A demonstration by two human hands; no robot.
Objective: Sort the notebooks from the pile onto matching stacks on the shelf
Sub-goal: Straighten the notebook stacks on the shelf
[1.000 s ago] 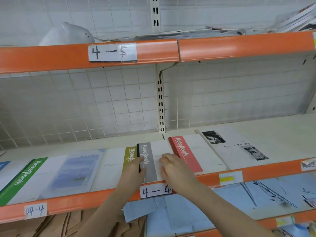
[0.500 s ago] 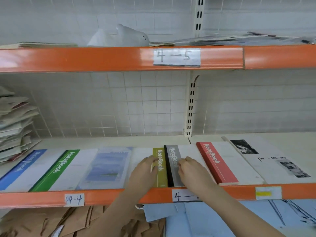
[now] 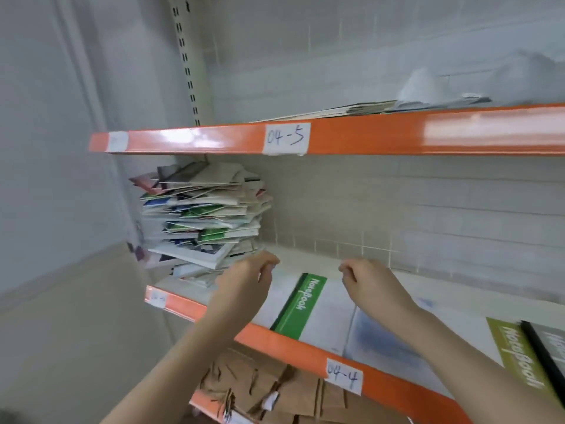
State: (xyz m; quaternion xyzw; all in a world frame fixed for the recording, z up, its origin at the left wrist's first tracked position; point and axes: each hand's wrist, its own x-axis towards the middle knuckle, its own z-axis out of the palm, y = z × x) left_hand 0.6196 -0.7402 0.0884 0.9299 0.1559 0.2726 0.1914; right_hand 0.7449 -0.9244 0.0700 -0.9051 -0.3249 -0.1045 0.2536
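Grey notebook's parked, and both hands have swung over to the pile [image 3: 201, 218]. Left hand [image 3: 247, 280] and right hand [image 3: 363, 280] are loosely curled, empty. Next pick coming, I'd guess.

left hand [image 3: 244, 281]: bare, no glove, no ring or watch showing | left forearm [image 3: 183, 356]: bare to the frame's lower edge, no sleeve in view | right hand [image 3: 371, 284]: bare, no glove, no ring or watch showing | right forearm [image 3: 477, 359]: bare, no sleeve in view
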